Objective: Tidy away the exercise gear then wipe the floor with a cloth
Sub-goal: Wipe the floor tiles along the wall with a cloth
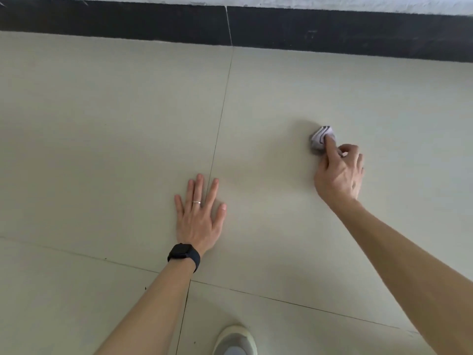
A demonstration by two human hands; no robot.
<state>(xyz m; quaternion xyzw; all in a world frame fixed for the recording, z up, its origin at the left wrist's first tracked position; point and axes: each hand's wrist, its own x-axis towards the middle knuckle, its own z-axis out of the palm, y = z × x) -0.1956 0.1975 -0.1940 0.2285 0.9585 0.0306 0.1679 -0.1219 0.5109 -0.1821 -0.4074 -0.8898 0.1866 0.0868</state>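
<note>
Here the right hand (339, 172) pinches the bunched cloth (320, 139) onto the floor (102, 124), forefinger pressing on top. The left hand (198, 216) lies flat, fingers spread, bracing. Spreading the cloth wider and overlapping strokes would probably clean better.

The left hand (198, 216) rests flat on the floor (102, 124), the right hand (339, 172) lies well to its right and farther ahead, holding a cloth (320, 139) against the floor, with a baseboard (332, 32) behind both and a shoe (234, 340) nearest the person.
</note>
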